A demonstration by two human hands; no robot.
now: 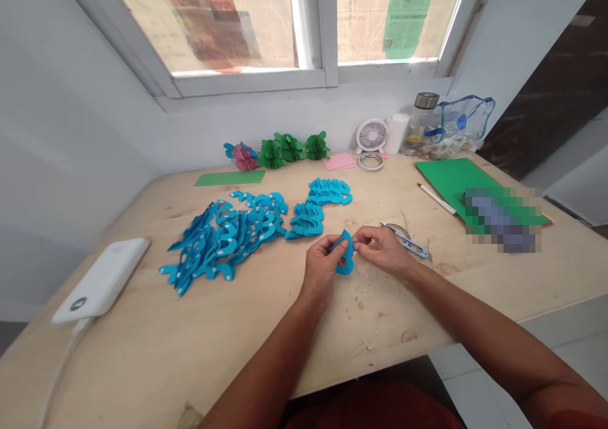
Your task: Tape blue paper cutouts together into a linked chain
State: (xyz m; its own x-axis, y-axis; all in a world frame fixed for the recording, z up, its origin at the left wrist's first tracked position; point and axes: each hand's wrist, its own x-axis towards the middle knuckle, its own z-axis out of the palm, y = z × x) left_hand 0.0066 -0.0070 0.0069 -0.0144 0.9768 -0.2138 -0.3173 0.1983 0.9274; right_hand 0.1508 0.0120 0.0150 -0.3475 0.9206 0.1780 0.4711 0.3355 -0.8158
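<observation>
Near the table's front, my left hand pinches a curved blue paper cutout between thumb and fingers. At the cutout's right edge my right hand has its fingertips pressed together; what they hold, if anything, is too small to make out. Just beyond my left hand stand fanned blue paper pieces, with another fanned group behind them. A larger heap of blue cutouts bearing small white squares lies farther left. Beside my right hand is a light-blue utility knife, partly over a round clear object.
A white power bank with a cable lies left. Along the back are green paper decorations, a pink one, a small fan, a tape roll and a bottle. Green sheets and a white pen lie right.
</observation>
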